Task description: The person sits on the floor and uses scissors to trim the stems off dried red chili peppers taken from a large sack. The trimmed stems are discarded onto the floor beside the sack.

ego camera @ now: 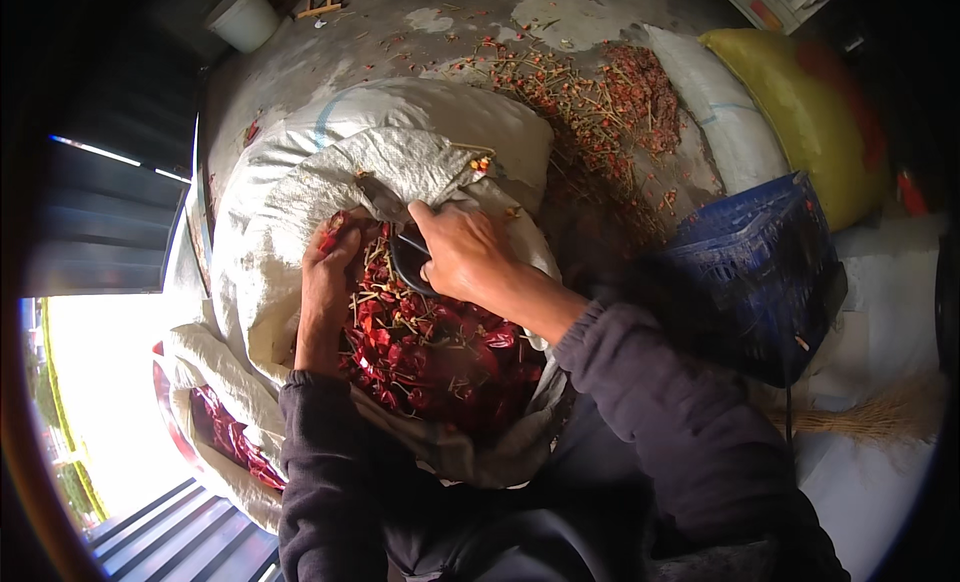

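Observation:
An open white woven sack (270, 282) in front of me holds dried red chili peppers (442, 342), with cut stems strewn over them. At the sack's left side, my left hand (334, 256) is closed around a dried red chili (330, 233). My right hand (469, 241) grips a pair of scissors (409, 256) by its black loop handle, over the peppers. A grey, blurred part of the scissors points up and left towards the sack's folded rim. Whether the blades are apart I cannot tell.
Beyond the sack, stems and chili scraps (600, 117) litter the concrete floor. A blue plastic crate (750, 259) stands at right, near a yellow sack (787, 109) and a straw broom (847, 421). Another chili sack (217, 372) is at left; a white bucket (244, 19) stands far left.

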Available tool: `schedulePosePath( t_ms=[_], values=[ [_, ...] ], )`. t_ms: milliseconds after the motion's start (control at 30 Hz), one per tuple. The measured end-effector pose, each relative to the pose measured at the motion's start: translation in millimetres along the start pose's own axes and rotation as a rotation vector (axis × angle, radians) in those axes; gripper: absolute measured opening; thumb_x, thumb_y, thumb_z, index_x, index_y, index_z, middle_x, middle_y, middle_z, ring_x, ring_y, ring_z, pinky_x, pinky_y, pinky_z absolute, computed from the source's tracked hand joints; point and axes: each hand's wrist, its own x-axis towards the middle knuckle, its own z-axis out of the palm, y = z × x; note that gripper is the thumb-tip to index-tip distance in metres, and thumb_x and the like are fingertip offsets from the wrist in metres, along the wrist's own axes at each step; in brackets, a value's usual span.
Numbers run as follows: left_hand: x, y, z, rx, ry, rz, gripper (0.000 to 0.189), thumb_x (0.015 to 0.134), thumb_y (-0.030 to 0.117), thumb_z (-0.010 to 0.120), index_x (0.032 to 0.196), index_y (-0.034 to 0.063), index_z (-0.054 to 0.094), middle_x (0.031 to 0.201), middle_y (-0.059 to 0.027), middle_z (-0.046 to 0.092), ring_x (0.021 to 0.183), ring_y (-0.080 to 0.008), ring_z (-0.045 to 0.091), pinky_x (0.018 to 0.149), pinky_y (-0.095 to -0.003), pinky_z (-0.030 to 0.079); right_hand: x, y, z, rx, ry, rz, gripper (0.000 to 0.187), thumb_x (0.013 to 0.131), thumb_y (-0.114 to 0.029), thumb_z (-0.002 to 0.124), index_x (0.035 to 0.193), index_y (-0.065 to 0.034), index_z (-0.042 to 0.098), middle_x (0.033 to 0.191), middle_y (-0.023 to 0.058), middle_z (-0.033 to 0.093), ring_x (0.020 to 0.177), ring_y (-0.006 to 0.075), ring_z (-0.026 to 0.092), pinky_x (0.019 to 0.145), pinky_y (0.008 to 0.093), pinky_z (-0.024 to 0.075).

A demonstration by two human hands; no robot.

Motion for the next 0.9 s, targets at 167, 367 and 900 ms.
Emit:
schedulePosePath(
  t_ms=[167,367,900],
  values=[
    [13,4,-14,-0.252,-0.061,-0.014,0.015,0.097,0.012,0.062,0.11,0.0043,0.065,0.088,-0.0023,0.067,0.063,-0.0079,0.049,0.058,-0.0224,0.04,-11,-9,11,0.156,-0.128,0.056,0.081,0.072,-0.03,0.083,0.135,0.0025,0.045,0.088,0.0218,0.069,0.085,0.0394,0.068,0.076,0.0476,0.0535],
    [17,6,-11,-0.267,-0.041,0.013,0.008,0.096,0.012,0.064,0.101,0.0054,0.066,0.082,0.0005,0.063,0.062,-0.0086,0.05,0.057,-0.0219,0.041,-28,-8,46,0.213,-0.016,-0.099,0.087,0.073,-0.022,0.085,0.139,0.0094,0.037,0.1,0.0274,0.062,0.091,0.0407,0.065,0.081,0.0468,0.0517],
    [12,31,-26,0.357,0.177,0.064,0.022,0.097,0.01,0.063,0.118,0.0058,0.066,0.094,-0.0058,0.073,0.067,-0.0081,0.06,0.053,-0.0224,0.044,-38,-2,-8,1.001,-0.308,0.131,0.075,0.076,-0.055,0.084,0.111,0.0038,0.052,0.073,0.0033,0.058,0.052,0.0115,0.058,0.05,0.0256,0.0494]
  ],
)
